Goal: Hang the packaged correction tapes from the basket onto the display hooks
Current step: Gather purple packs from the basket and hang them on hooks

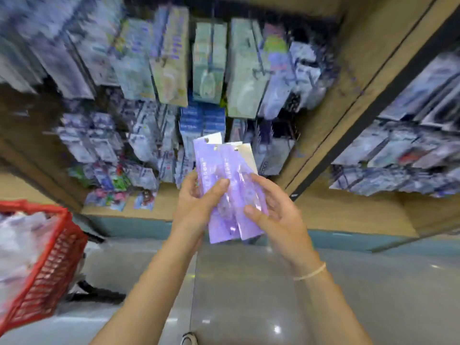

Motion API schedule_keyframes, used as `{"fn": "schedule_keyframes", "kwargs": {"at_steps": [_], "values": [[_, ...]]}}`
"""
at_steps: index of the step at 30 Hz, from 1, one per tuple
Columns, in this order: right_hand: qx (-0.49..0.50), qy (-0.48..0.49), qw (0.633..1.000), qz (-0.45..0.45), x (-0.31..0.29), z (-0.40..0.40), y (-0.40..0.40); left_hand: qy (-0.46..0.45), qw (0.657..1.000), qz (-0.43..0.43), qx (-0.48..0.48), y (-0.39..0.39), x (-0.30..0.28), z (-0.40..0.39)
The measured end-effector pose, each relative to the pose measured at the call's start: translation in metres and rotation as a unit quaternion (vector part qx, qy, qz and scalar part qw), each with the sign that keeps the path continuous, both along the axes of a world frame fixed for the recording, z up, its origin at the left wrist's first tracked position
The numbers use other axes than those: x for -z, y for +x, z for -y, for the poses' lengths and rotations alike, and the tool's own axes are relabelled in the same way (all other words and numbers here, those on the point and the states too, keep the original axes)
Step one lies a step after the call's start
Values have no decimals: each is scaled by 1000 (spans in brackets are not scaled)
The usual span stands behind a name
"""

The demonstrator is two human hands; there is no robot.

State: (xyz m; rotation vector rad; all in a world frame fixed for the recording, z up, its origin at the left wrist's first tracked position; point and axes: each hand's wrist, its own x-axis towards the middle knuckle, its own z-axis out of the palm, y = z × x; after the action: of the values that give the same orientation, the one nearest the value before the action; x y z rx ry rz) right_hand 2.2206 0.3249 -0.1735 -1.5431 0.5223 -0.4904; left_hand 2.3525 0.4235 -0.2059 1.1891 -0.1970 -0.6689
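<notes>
Blurred display hooks [211,23] crowded ahead, red basket [49,257] down left. Purple correction tape packs [231,195] fanned between left hand [199,205] and right hand [271,207], both gripping. Light, stiff, glossy; best pinched near the top holes.

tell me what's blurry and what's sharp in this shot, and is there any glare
Head view: the hanging display packs and the red basket are smeared by motion blur; the purple packages, held by the left hand and the right hand, are sharper, though their print stays unreadable; glare glints off their plastic and the glossy floor; wide-angle distortion bends the shelf edges.
</notes>
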Motion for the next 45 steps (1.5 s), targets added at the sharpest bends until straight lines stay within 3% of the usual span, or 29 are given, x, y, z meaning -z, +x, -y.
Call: {"fn": "schedule_keyframes", "kwargs": {"at_steps": [7, 14, 20, 29, 37, 45], "values": [[111, -101, 971, 185, -234, 6, 22, -131, 982, 114, 77, 17, -246, 27], [120, -177, 932, 294, -332, 36, 33, -234, 948, 206, 60, 34, -360, 55], [143, -215, 912, 318, -356, 100, 54, -224, 943, 246, -3, 58, -386, 96], [64, -267, 910, 310, -395, 169, 98, -210, 929, 299, -58, 83, -398, 139], [90, -287, 900, 316, -392, 176, 117, -199, 931, 293, -88, 103, -400, 142], [144, -293, 900, 291, -403, 160, 123, -190, 935, 296, -38, 114, -405, 139]]}}
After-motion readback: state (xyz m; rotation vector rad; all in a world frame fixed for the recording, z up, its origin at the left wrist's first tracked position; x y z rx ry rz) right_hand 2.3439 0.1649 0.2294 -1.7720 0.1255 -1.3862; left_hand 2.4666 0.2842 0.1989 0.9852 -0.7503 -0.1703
